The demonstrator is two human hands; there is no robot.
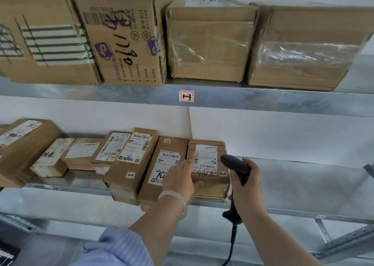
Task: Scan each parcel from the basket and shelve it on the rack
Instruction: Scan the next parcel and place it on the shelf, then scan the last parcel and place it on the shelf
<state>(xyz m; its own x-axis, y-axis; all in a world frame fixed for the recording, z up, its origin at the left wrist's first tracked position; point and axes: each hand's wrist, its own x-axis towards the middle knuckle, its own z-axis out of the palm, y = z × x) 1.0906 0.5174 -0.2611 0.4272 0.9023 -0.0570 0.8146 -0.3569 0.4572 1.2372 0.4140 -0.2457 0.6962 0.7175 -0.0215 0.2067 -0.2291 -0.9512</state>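
A small brown parcel [210, 162] with a white label lies on the lower metal shelf [303, 187], last in a row of parcels. My left hand [180, 181] rests on its left front corner, thumb against its front edge, fingers spread over the neighbouring parcel [162, 168]. My right hand [245, 185] grips a black barcode scanner [235, 167] just right of that parcel, its head pointing left at the label. The scanner's cable [231, 243] hangs down. The basket is out of view.
The lower shelf holds several labelled cardboard parcels [129, 160] to the left; its right part is bare metal. The upper shelf [253, 101], tagged 1-3 [186, 96], carries large cardboard boxes [210, 41]. A dark object [14, 223] shows at the lower left.
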